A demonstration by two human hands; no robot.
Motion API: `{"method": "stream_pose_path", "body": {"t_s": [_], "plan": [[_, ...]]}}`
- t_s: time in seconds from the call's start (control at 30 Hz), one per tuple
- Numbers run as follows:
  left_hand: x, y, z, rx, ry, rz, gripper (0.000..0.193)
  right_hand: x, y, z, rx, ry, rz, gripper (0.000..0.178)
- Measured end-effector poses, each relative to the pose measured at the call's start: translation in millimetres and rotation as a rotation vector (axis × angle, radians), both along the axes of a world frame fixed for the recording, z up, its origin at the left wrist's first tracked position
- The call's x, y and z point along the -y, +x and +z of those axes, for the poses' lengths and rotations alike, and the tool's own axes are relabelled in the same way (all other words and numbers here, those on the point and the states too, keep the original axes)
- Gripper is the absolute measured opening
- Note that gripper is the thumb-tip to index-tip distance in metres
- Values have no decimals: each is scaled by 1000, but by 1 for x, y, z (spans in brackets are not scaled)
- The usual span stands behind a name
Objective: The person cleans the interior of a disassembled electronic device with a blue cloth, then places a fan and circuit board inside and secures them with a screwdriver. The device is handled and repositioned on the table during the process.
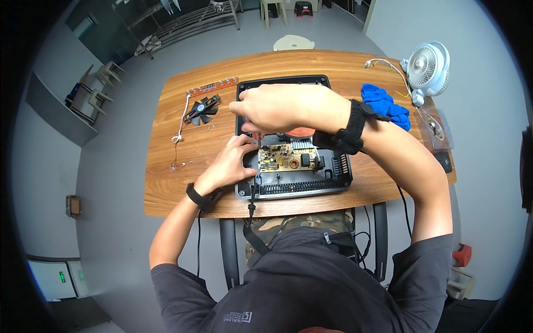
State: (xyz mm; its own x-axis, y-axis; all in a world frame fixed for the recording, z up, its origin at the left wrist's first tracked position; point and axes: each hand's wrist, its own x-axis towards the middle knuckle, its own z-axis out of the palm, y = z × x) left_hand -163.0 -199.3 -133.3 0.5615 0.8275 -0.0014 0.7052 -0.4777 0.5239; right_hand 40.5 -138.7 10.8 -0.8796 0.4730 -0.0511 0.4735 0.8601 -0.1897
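An opened induction cooker (302, 191) lies on the table in front of me, its black housing facing up. Inside it sits a tan circuit board (286, 165) with several components and a finned heat sink. A screwdriver is in my right hand (269, 110), its red handle (256, 135) mostly hidden by the fingers. Its shaft points down at the board's upper left corner. My left hand (229, 162) rests at the board's left edge, thumb and fingers spread apart. Beside the thumb run blue wires (259, 176). Under my right forearm, a copper-red coil (300, 132) partly shows.
Left of the cooker lie a black fan (202, 110), a narrow orange circuit strip (212, 86) and several small screws. On the right are a blue cloth (386, 104), a white desk fan (426, 69) and a clear plastic box (436, 130). A black cable hangs off the front edge.
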Motion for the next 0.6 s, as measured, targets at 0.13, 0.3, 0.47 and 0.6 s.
{"method": "stream_pose_path", "body": {"t_s": [0.13,0.3,0.47,0.6], "plan": [[1,1,3,-5,-12,5,69,2,-14,-14,-63,189,-141,23],[3,1,4,10,6,9,68,5,-18,-11,-3,186,-195,27],[3,4,8,-3,45,1,65,1,5,-2,-42,136,36,48],[4,0,1,28,46,6,64,9,-2,11,108,-54,-19,45]]}}
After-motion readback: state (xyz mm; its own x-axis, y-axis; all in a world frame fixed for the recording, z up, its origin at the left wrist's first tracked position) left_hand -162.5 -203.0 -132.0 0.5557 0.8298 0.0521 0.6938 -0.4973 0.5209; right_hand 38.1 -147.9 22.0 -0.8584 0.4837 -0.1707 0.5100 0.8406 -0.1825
